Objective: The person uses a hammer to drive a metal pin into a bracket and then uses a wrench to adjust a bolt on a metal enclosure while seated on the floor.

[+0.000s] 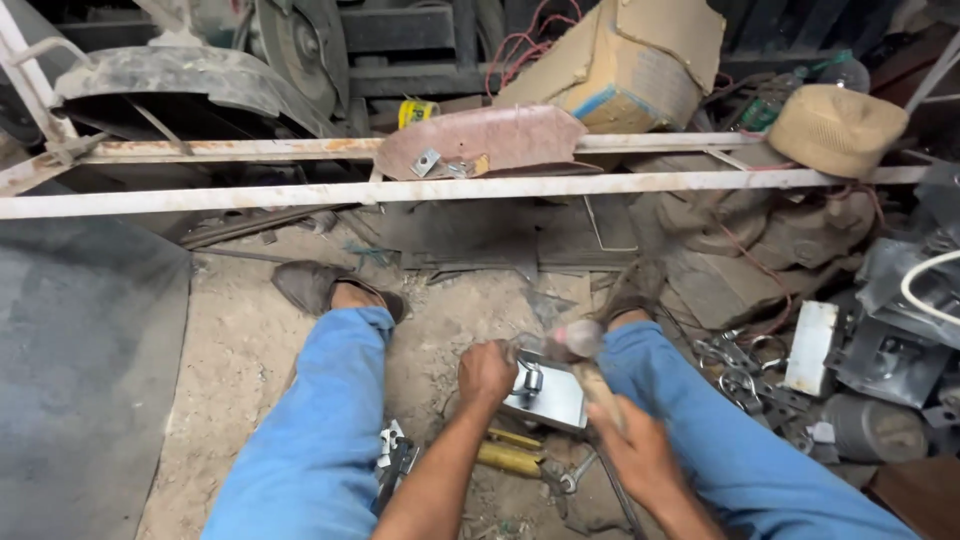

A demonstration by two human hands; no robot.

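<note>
I sit on a dirt floor with my blue-trousered legs spread. My left hand (485, 375) is closed around a small metal part that stands on a shiny metal bracket with a roller (545, 395) between my knees. My right hand (635, 450) grips the wooden handle of a hammer (580, 345). Its motion-blurred head hovers just above the bracket, beside my left hand.
A yellow-handled tool (510, 458) and a wrench (577, 475) lie on the ground by the bracket. Metal scrap (870, 350) and rings pile up at the right. Two rusty white bars (300, 190) cross in front, with a cardboard box (630, 60) and a woven hat (835, 125) behind.
</note>
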